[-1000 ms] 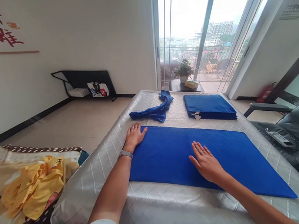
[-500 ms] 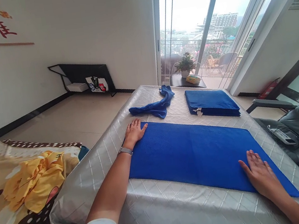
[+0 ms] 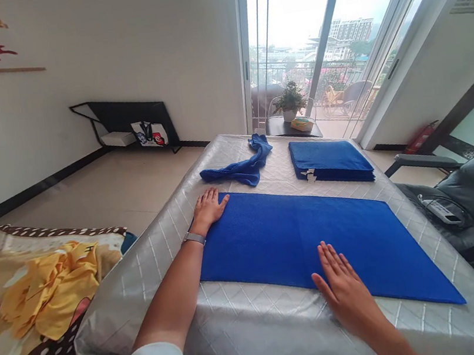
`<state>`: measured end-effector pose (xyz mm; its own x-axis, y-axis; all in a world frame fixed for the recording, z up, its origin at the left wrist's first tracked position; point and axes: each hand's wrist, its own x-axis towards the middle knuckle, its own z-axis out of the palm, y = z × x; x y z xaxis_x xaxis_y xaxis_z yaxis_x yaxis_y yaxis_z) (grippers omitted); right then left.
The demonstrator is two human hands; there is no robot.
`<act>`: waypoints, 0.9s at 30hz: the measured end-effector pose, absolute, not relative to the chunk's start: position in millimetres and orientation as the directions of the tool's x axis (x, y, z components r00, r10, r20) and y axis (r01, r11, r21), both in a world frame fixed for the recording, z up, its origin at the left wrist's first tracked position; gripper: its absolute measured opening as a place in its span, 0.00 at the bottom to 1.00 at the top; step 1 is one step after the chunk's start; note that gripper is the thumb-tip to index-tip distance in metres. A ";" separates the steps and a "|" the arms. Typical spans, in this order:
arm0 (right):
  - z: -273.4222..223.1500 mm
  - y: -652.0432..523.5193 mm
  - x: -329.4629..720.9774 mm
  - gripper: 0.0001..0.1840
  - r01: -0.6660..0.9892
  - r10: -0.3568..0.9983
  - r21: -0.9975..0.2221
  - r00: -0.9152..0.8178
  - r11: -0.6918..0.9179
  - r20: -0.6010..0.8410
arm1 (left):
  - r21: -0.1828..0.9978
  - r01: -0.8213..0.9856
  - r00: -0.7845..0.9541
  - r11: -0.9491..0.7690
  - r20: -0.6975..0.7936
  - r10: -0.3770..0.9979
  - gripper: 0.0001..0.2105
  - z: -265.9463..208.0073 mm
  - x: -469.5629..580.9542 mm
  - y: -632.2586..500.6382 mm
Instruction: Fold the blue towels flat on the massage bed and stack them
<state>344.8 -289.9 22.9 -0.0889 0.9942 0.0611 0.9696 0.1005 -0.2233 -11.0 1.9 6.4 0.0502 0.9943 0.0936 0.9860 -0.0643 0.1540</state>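
With left hand (image 3: 209,210) and right hand (image 3: 345,289) held flat, gripping nothing, smoothing the rectangular blue fabric cloth (image 3: 267,232) seems the current step, the next move calling for even palm pressure.

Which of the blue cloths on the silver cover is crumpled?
The twisted cloth, beyond the left hand and left of the blue stack. It lies bunched in loose folds, while the spread cloth is laid flat and the blue stack is neat.

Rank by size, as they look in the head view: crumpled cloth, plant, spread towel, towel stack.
1. Spread towel
2. Towel stack
3. Crumpled cloth
4. Plant, though it stands farthest back, which shrinks it
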 end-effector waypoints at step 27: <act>5.8 -311.0 546.6 0.48 0.901 0.891 -0.054 0.433 -0.430 0.132 | 0.163 0.985 0.048 -0.060 0.073 0.996 0.37 11.0 -8.7 -1.0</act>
